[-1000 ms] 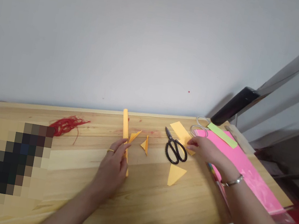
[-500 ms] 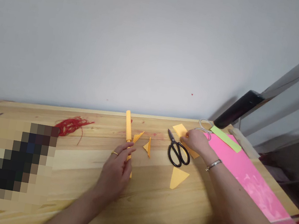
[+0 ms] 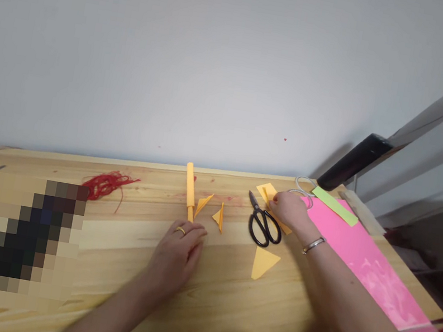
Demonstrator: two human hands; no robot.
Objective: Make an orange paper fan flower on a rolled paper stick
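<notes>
My left hand has its curled fingers over the lower end of a rolled orange paper tube, hiding that end. Two small folded orange paper pieces lie just right of the tube, one beside it and another a little farther off. My right hand pinches a narrow folded orange paper piece above a flat orange paper strip. Black-handled scissors lie closed left of that hand, partly beside the strip. Nearer me is a flat orange paper offcut.
Bright pink paper in a clear sleeve lies on the right, with a green strip across its far end. A white cord loop and a black cylinder are behind. Red thread is at left; a blurred patch covers the near left.
My left hand has slid slightly towards me and right along the tube, uncovering more of it. A narrow folded piece now shows at my right fingertips, over the strip.
</notes>
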